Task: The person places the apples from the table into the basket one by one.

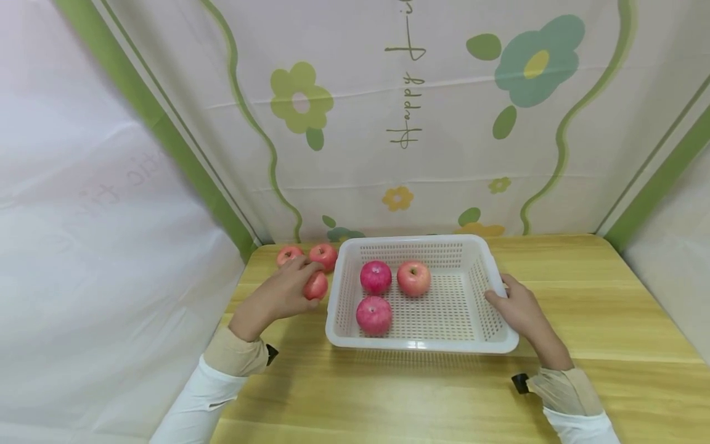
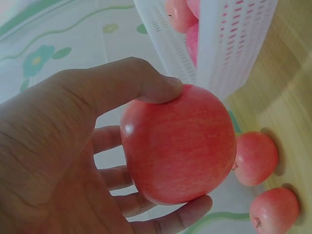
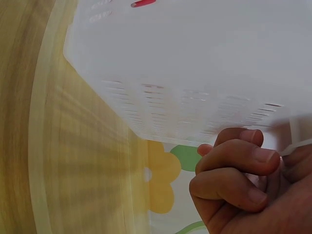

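My left hand (image 1: pixel 285 290) grips a red apple (image 2: pixel 179 145), thumb on one side and fingers round the other, just left of the basket. Two more apples, one red (image 1: pixel 323 256) and one beside it (image 1: pixel 289 254), sit on the table beyond that hand. The white plastic basket (image 1: pixel 421 346) has perforated walls and holds three apples: a dark pink one (image 1: pixel 376 277), a pink one (image 1: pixel 374 316) and a yellowish-red one (image 1: pixel 413 279). At its right end my right hand (image 1: pixel 518 308) holds the rim, thumb on top and fingers curled beneath, as the right wrist view shows.
Under everything is a wooden table (image 1: pixel 421 401) with light grain. A white cloth wall (image 1: pixel 355 154) printed with flowers stands behind its back edge, and further cloth walls rise at the left and right.
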### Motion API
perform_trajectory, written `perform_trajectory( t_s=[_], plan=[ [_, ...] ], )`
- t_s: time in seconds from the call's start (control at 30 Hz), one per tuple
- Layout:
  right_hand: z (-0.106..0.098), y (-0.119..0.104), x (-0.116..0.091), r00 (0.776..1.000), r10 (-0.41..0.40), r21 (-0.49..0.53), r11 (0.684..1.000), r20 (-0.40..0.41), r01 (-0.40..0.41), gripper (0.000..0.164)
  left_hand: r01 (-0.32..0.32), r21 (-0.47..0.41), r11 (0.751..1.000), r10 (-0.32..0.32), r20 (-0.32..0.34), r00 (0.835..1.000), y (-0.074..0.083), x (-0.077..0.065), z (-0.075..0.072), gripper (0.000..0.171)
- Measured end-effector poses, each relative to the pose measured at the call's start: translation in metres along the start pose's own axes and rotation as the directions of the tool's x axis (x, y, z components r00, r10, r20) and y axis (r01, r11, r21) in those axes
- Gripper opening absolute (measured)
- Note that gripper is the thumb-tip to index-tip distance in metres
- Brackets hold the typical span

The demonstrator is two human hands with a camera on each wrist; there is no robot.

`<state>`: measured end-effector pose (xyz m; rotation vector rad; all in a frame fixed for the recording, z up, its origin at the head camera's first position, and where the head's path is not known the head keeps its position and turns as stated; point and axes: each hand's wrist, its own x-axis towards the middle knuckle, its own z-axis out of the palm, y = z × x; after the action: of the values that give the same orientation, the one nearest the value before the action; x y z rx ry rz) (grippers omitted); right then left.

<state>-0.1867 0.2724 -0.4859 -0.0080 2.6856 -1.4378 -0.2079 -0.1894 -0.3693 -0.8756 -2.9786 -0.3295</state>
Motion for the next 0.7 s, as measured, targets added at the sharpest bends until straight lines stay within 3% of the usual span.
perform_trajectory(
  t_s=[0.23,0.47,0.7],
  plan=[
    [0.0,0.0,0.0,1.0,0.007,0.001,1.0,-0.003,-0.007,0.064,-0.07,0.021,0.997,0.071,-0.04,0.997,0.009,0.006,-0.003,0.051],
    [0.0,-0.001,0.0,1.0,0.013,0.003,1.0,0.004,-0.013,0.065,-0.087,0.08,0.993,0.088,0.0,0.996,0.016,0.012,-0.003,0.059],
    [0.0,-0.001,-0.001,1.0,0.012,0.01,1.0,0.005,-0.012,0.065,-0.128,0.092,0.988,0.128,0.001,0.992,0.024,0.017,-0.002,0.062]
  ],
)
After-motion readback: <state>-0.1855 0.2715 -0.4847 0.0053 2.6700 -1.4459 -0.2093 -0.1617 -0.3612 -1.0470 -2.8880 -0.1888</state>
